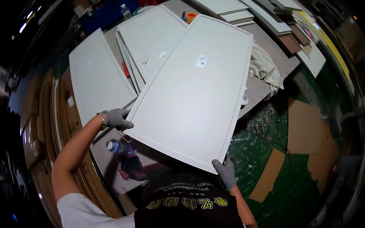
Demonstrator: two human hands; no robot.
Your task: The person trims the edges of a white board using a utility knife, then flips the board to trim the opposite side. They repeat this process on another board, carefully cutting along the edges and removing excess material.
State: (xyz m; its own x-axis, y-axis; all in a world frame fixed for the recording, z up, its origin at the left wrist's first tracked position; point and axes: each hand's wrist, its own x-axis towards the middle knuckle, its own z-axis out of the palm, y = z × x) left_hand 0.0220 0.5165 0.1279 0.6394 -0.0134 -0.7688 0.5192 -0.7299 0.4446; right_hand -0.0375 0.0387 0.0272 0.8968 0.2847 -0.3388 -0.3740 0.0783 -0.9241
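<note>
Large white panel [191, 92] held tilted above counter [268, 53]: left hand [116, 118] closed on left edge, right hand [225, 172] closed on near corner.

view: single head camera, wide fisheye; upright, unmirrored
facing: steeply down over the person's chest
range: close above the white panel [193, 91]; edges bend near rim
</note>
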